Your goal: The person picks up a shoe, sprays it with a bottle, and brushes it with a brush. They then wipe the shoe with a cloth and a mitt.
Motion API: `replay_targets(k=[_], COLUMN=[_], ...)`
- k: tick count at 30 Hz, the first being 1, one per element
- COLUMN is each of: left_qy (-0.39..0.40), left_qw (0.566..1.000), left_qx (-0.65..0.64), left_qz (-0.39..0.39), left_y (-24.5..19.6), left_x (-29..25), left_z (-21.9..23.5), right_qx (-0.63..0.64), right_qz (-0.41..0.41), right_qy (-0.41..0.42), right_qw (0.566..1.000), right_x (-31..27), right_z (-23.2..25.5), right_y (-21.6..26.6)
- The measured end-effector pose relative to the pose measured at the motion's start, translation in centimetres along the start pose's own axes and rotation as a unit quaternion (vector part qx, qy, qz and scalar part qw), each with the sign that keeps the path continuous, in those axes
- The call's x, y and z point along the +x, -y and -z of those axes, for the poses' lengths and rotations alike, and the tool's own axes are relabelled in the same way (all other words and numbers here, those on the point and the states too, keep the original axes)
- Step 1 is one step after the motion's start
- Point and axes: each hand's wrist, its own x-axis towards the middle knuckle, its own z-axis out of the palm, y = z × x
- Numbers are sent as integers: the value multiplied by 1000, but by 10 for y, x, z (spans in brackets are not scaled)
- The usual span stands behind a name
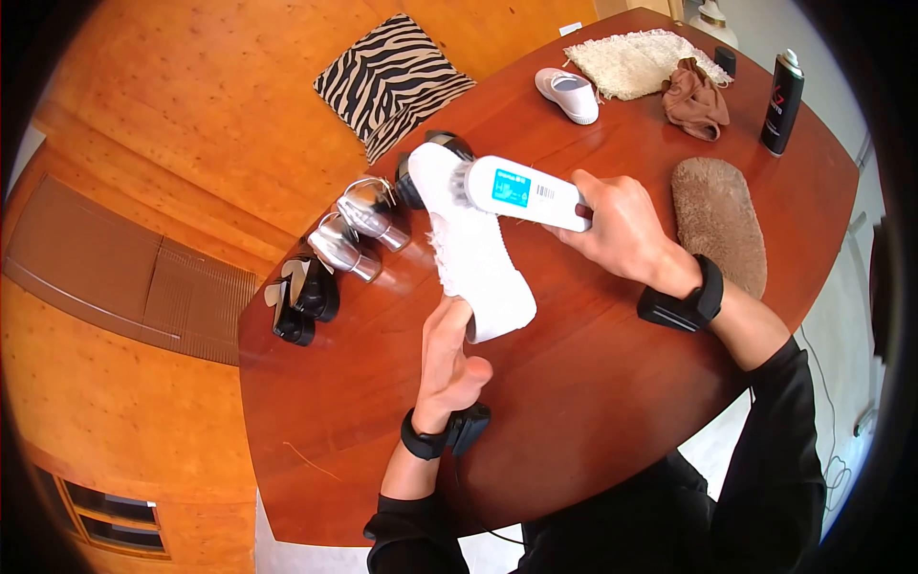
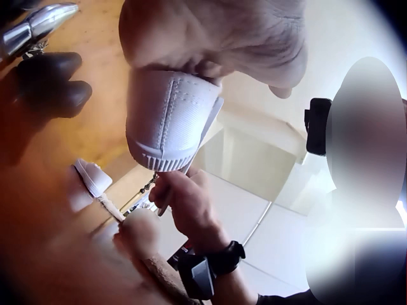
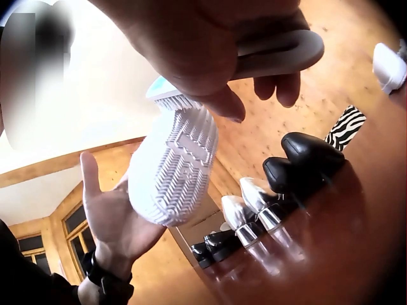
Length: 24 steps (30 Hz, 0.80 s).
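Note:
A white shoe (image 1: 483, 258) is held up over the table, toe pointing away and its ridged sole (image 3: 181, 171) facing the right wrist camera. My left hand (image 1: 448, 368) carries it with the fingers inside the heel opening, where their tips are hidden. The thumb is spread out, away from the shoe. My right hand (image 1: 620, 225) grips the handle of a white scrub brush (image 1: 526, 194) with a blue label. Its bristles (image 3: 175, 101) are right at the sole near the toe end.
Black heels (image 3: 311, 155), silver heels (image 1: 344, 249) and black shoes (image 1: 311, 297) stand along the left table edge. Farther right are another white shoe (image 1: 571, 96), a cream shaggy cloth (image 1: 636, 62), a brown cloth (image 1: 695, 100), a spray can (image 1: 784, 105) and a brown fuzzy piece (image 1: 719, 215).

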Motion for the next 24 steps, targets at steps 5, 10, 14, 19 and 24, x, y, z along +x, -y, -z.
replay_targets(k=[5, 10, 14, 19, 24], left_qy=[31, 39, 54, 69, 103], left_qw=[966, 933, 893, 888, 880], left_qx=[240, 346, 440, 443, 451], left_qz=[-92, -89, -81, -99, -103], left_y=[-7, -11, -2, 1, 6], left_x=[11, 12, 8, 6, 2], left_z=[-2, -11, -15, -25, -34], right_qx=[49, 16, -75, -151, -173], right_qz=[-69, -80, -98, -108, -55], right_qy=[27, 69, 132, 219, 264], right_qw=[996, 994, 983, 958, 947], right_x=[7, 12, 13, 19, 11], right_z=[10, 13, 15, 22, 20], right_y=[2, -9, -20, -17, 1])
